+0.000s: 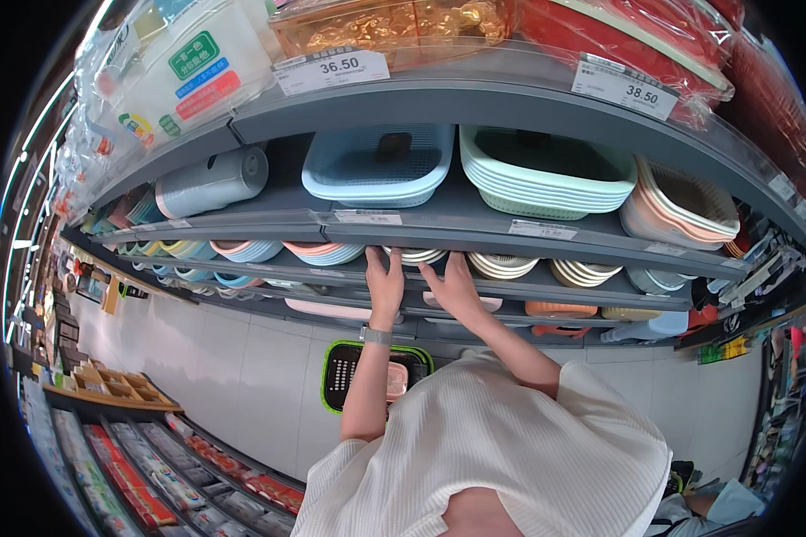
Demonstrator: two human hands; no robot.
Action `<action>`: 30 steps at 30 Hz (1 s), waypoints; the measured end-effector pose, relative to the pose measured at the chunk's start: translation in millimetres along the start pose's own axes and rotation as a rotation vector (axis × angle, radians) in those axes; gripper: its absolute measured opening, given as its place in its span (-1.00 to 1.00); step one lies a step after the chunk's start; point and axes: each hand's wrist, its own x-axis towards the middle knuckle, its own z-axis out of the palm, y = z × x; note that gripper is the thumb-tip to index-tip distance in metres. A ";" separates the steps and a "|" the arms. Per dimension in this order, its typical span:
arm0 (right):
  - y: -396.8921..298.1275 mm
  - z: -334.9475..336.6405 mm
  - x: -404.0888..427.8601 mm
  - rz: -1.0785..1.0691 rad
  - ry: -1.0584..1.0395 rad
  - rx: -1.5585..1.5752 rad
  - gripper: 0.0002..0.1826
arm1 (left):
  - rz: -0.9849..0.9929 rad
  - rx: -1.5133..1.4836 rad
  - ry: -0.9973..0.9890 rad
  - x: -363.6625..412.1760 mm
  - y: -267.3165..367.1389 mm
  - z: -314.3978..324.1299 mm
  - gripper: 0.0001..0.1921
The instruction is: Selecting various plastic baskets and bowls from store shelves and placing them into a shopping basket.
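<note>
Both of my hands reach to a lower shelf, on either side of a stack of pale basins (418,257). At the stack's left side is my left hand (384,285), fingers pointing into the shelf. My right hand (453,287) is at its right side, thumb apart from the fingers and in front of the stack's rims. The shelf above partly hides the stack, and the fingertips are hard to make out, so whether either hand grips it is unclear. To the left sits a stack of pink and blue basins (324,254); to the right, cream slotted colanders (504,264).
Over my hands juts a grey shelf (443,236) bearing blue baskets (376,178) and green baskets (544,188). A higher shelf edge (403,107) overhangs these. On the floor below my left arm stands a black shopping basket (339,366) with a green rim.
</note>
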 end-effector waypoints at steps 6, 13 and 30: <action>-19.3 -20.8 -34.5 -0.128 0.021 -0.067 -0.21 | 0.093 0.054 0.126 -53.4 -12.6 -22.0 -0.52; 33.9 15.2 -99.2 0.068 -0.419 0.057 -0.80 | -0.295 0.365 -0.176 -203.7 -169.7 -114.2 -0.57; 324.0 -33.4 -196.8 0.673 -0.758 -0.330 -0.70 | -1.365 -0.071 0.086 -609.9 -343.0 -205.1 -0.73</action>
